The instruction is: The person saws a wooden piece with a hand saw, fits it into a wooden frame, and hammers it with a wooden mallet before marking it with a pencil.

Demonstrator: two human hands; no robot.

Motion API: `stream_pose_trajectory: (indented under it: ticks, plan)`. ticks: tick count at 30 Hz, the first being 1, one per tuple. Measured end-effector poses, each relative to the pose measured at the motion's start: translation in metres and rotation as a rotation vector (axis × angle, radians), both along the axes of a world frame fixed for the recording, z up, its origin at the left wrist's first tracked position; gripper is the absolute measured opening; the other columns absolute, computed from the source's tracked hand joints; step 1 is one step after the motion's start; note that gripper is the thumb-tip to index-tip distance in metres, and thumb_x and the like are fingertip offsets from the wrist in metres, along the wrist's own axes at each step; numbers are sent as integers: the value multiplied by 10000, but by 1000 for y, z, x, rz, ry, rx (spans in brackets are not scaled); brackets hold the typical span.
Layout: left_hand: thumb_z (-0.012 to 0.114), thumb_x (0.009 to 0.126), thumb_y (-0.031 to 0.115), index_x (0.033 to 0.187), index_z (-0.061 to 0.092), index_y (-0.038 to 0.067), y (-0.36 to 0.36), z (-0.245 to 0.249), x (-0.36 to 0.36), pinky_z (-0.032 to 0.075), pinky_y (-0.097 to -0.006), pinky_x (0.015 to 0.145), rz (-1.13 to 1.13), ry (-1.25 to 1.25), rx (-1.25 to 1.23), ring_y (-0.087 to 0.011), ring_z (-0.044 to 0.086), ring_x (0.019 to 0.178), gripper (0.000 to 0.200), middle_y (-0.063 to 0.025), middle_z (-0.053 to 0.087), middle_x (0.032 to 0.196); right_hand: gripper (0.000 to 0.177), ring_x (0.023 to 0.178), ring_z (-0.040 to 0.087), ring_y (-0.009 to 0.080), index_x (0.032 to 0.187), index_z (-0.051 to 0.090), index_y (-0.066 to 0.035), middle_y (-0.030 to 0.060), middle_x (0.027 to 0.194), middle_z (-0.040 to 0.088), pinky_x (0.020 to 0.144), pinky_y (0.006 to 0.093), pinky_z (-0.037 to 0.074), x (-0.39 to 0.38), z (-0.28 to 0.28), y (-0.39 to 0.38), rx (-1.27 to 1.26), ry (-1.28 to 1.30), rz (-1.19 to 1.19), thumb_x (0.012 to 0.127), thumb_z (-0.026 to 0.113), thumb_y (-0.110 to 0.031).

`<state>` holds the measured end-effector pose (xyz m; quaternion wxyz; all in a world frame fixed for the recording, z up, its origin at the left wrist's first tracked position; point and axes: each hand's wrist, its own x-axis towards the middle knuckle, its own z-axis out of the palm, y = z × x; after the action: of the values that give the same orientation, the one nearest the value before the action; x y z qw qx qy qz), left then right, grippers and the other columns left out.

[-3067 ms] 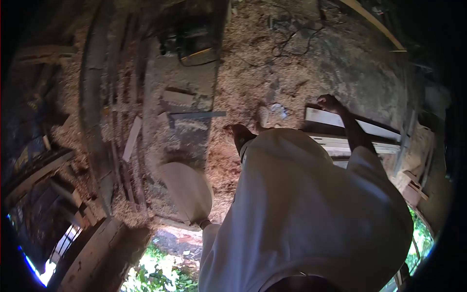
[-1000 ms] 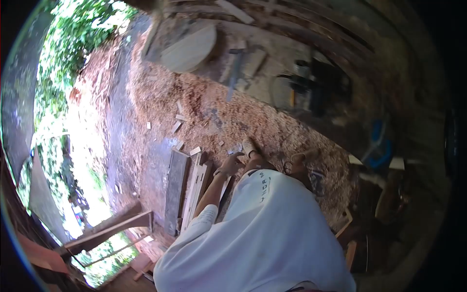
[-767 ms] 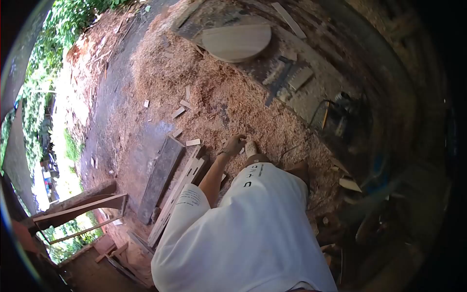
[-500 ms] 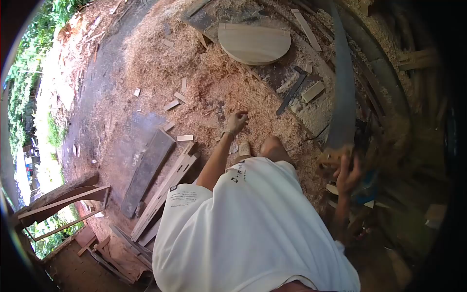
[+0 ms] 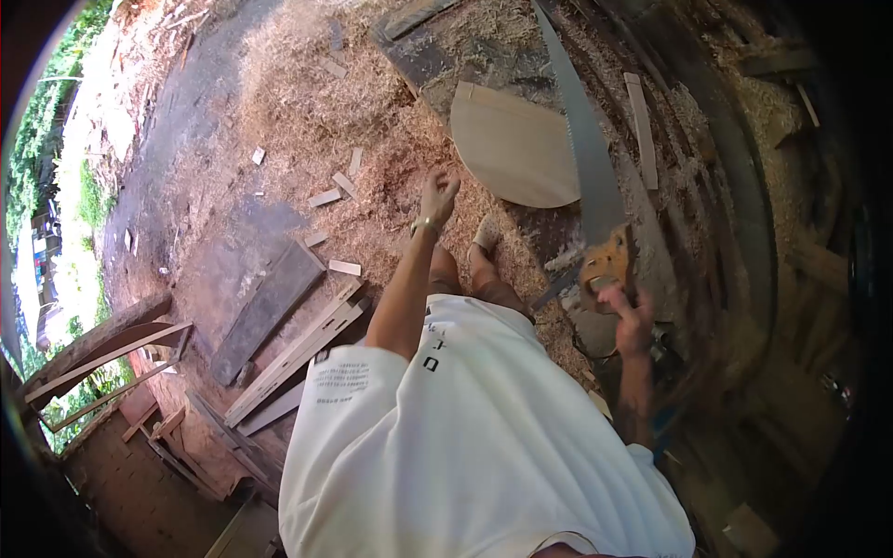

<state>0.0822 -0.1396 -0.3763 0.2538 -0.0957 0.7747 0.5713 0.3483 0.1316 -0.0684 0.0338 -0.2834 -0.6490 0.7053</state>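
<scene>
Holds handsaw (image 5: 584, 153) in right grip (image 5: 633, 321), closed around the wooden handle (image 5: 609, 265) at the right of the body. Points blade away from the body, with teeth facing left and tip at the top edge of the view. Crosses in view the right-hand edge of rounded board (image 5: 510, 144), lying flat on low, dusty tabletop (image 5: 423, 63). Cannot confirm contact between blade and board. Carries left grip (image 5: 440, 197) released, with fingers partly curled, in front of the torso and left of the rounded board; wears wristband (image 5: 426, 226) on the same side. See narrow wood strip (image 5: 642, 130) right of the blade, and dark straight bar (image 5: 555, 286) left of the handle. Find wood shavings (image 5: 372, 121) spread over the ground to the left, with small wood blocks (image 5: 325, 197) scattered among them. Note also dark plank (image 5: 270, 312) beside slotted timber (image 5: 298, 353), both left of the white shirt (image 5: 484, 428).
</scene>
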Motion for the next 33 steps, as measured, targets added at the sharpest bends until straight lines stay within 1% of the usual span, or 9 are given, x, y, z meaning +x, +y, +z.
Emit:
stream_pose_trajectory:
  ticks: [3, 8, 9, 12, 15, 18, 25, 30, 33]
  plan:
    - [797, 842, 537, 1399, 517, -78, 46, -6, -64, 543, -405, 941, 139, -74, -67, -343, 683, 1117, 876, -271, 689, 1219, 186, 756, 521, 129, 920, 589, -15, 25, 828, 570, 738, 317, 441, -65, 64, 24, 200, -21, 150, 987, 647, -178]
    - [802, 829, 596, 1387, 500, -76, 75, 21, -120, 561, -418, 892, -93, -166, -288, -371, 686, 1095, 923, -260, 674, 1258, 317, 672, 486, 113, 898, 564, -16, 34, 769, 538, 605, 286, 395, -175, 90, 15, 687, 190, 323, 1019, 644, -299]
    - [798, 836, 600, 1369, 506, -70, 69, 31, -118, 571, -416, 867, -147, -197, -289, -369, 687, 1084, 905, -249, 664, 1284, 439, 564, 461, 129, 875, 571, -14, 27, 699, 511, 513, 307, 368, -190, 90, 18, 812, 124, 366, 1024, 644, -421]
    - [798, 862, 536, 1211, 585, -66, 38, 30, -89, 559, -433, 842, -124, -54, -34, -368, 708, 971, 728, -248, 714, 1091, 510, 487, 435, 157, 835, 590, -19, 18, 636, 481, 464, 333, 336, -236, 71, 14, 615, 186, 442, 1014, 640, -494]
    - [793, 880, 482, 1079, 605, -61, 18, 28, -54, 551, -439, 813, 3, -76, -116, -358, 706, 932, 608, -246, 709, 988, 480, 496, 461, 171, 798, 603, -23, 32, 621, 479, 476, 350, 345, -305, 61, -2, 591, 25, 654, 1009, 661, -450]
    - [805, 889, 381, 1155, 595, -49, 13, 32, -50, 542, -442, 850, 71, -159, -45, -363, 694, 944, 547, -240, 697, 993, 434, 506, 456, 156, 797, 620, -13, 50, 597, 466, 493, 337, 350, -364, 29, -16, 533, -31, 849, 985, 695, -397]
    - [371, 1074, 537, 1191, 547, -28, 51, 24, -72, 478, -570, 899, 405, -152, -67, -535, 626, 1050, 603, -346, 662, 1082, 268, 558, 401, 97, 841, 642, 13, 34, 580, 430, 508, 323, 357, -429, -33, -20, 538, -154, 1175, 942, 730, -219]
    - [368, 1070, 552, 1132, 561, -24, 73, 16, -89, 468, -602, 883, 398, -213, -173, -546, 623, 1040, 610, -364, 663, 1062, 238, 567, 400, 82, 901, 667, 19, 28, 584, 438, 503, 313, 357, -427, -39, -15, 489, -200, 1219, 935, 745, -203]
    - [359, 1073, 549, 1121, 558, -22, 80, 11, -85, 469, -604, 877, 380, -181, -197, -549, 624, 1033, 607, -368, 661, 1058, 270, 576, 387, 78, 793, 588, -4, -5, 603, 413, 511, 303, 335, -419, -46, 2, 491, -224, 1226, 953, 710, -184]
